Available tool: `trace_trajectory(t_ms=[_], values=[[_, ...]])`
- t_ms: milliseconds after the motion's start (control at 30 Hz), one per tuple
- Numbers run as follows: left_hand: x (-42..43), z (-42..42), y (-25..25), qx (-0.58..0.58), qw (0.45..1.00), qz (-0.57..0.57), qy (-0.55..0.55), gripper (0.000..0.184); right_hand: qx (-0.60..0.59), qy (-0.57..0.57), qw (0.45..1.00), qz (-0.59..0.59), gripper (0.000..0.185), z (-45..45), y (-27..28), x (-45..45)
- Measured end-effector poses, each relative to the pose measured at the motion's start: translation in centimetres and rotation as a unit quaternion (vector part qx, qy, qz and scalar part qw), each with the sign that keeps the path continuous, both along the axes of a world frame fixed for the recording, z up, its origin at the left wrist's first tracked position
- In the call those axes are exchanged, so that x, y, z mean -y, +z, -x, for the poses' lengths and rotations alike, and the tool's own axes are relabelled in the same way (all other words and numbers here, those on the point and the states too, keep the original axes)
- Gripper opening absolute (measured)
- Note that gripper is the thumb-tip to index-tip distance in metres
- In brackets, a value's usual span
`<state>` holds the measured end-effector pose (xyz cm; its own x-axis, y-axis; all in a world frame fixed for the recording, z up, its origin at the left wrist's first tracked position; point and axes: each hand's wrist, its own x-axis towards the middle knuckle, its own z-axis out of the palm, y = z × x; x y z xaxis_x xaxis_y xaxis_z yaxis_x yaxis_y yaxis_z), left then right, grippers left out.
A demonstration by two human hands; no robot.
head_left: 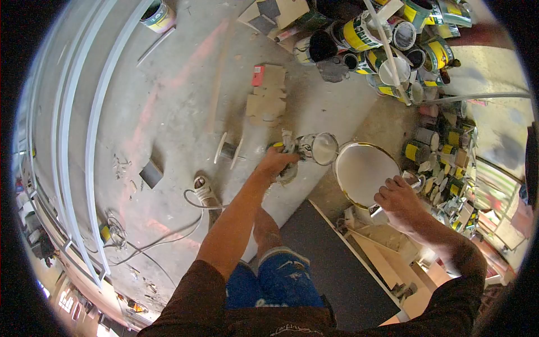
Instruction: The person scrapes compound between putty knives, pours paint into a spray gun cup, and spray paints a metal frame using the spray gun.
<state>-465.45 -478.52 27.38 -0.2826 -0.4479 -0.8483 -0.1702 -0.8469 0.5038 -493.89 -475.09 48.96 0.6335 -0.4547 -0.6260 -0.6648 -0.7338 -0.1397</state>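
My left hand [276,160] is closed around what looks like a paint spray gun [288,144], partly hidden by my fingers. Its open metal cup [324,149] points right, with a pale inside. Against the cup's right side is the rim of a large round paint can [359,174] full of white paint; a thin pale streak shows between the two. On the can's lower right rim, my right hand [397,199] is curled and closed. White edges show on both sides of that hand, and I cannot make out what they belong to.
Used paint cans [362,33] are heaped at the upper right, with more along the right wall. A dark board [337,258] lies beside my legs. Flattened cardboard [266,101] lies ahead. A hose [168,231] crosses the floor near my shoe; long white rails [104,84] stand left.
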Motion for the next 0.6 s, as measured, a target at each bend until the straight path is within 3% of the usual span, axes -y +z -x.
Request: trace_trajectory(t_ms=[167,233,300,533,600], values=[[-0.6,-0.3,-3.5,-0.026,0.999,0.000,0.023,0.037,0.081,-0.068,0.993,0.044,0.022,2.8,-5.5,-2.2],[-1.3,-0.8,-5.5,-0.025,1.000,0.012,0.012,0.037,0.107,-0.157,0.980,0.056,0.030,2.8,-8.6,-2.7],[-2.4,-2.0,-7.1,-0.133,0.986,0.004,0.100,0.036,0.097,-0.177,0.978,0.042,0.034,2.7,-12.6,-2.6],[-5.0,-9.6,-4.6,-0.102,0.982,-0.042,0.153,0.050,0.132,-0.279,0.937,0.164,0.035,1.6,-31.5,-1.2],[-5.6,-11.3,-1.4,-0.018,0.977,-0.022,0.211,0.062,0.123,-0.305,0.929,0.169,0.035,1.2,-37.1,-0.3]])
